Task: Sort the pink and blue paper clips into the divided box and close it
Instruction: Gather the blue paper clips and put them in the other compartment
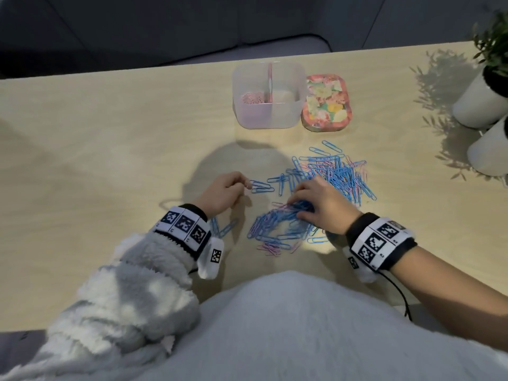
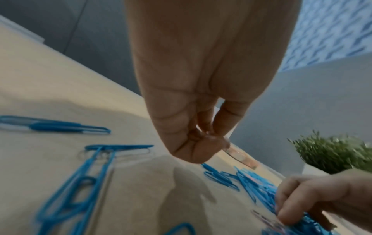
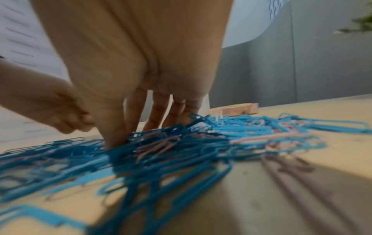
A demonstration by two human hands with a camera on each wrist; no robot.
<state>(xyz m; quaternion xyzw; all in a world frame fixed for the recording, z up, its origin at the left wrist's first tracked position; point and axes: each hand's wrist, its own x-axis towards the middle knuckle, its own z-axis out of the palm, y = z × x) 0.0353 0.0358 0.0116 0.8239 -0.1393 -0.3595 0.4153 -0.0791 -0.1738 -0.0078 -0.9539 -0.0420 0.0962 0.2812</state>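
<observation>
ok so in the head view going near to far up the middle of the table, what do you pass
right hand on the near clip heap → far clip heap → divided box, floral lid beside it on its right

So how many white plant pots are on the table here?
2, both at the table's right edge: one white pot holding a green plant, and a second white pot nearer the person, cut off by the frame. More may lie out of view.

Dim light is falling from above, casting soft shadows on the surface [image 1: 110,127] near the fingers [image 1: 295,198]; both wrist views are blurring and bending at their edges.
</observation>
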